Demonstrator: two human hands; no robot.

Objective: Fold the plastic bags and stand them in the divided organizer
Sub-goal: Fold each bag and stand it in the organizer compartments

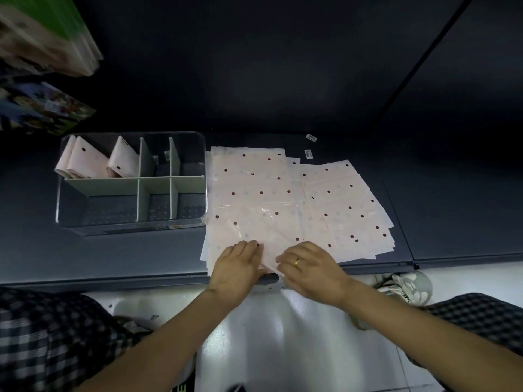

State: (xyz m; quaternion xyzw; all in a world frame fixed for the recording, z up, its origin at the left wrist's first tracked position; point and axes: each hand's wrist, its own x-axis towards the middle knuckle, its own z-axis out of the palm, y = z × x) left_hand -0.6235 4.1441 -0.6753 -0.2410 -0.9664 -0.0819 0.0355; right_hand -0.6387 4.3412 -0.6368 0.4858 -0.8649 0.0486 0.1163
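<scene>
Plastic bags [254, 199]: pink dotted sheets stacked flat, just right of the organizer; a second fanned pile [348, 207] overlaps farther right.
Left hand [239, 265]: fingers straight, pressing flat on the stack's near edge.
Right hand [307, 267]: beside the left, fingers bent at the top sheet's near edge; grip cannot be told.
Step in hand: apparently starting a fold on the top bag.
Next move: likely calls for freeing one sheet, then folding away from the near edge.
Organizer [131, 226]: clear, divided; folded bags [93, 162] stand in its far-left compartment; near compartments hold no bags.
</scene>
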